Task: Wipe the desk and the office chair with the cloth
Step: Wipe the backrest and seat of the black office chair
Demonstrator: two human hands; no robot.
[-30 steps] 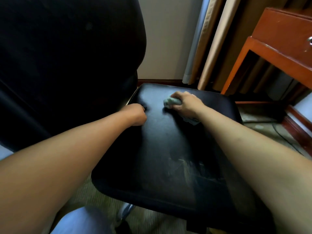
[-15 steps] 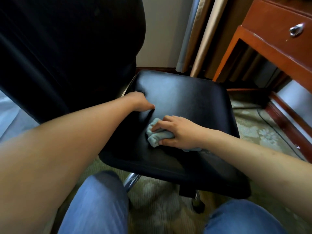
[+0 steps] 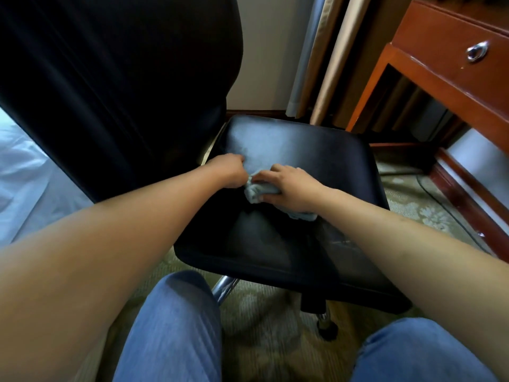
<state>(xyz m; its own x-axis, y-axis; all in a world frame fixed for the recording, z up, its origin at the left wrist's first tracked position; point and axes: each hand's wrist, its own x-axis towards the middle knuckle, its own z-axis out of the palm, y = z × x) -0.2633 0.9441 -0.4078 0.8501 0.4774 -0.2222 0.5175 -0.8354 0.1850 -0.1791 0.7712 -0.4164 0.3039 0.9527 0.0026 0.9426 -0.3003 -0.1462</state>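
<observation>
right hand clamps bunched cloth on chair seat | left hand fisted, holding nothing seen

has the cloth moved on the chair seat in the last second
Yes. The cloth under the right hand has come from the seat's far edge toward its middle, ending beside the left hand.

Beige curtains hang against the far wall, above a green floral carpet with a cable.
</observation>
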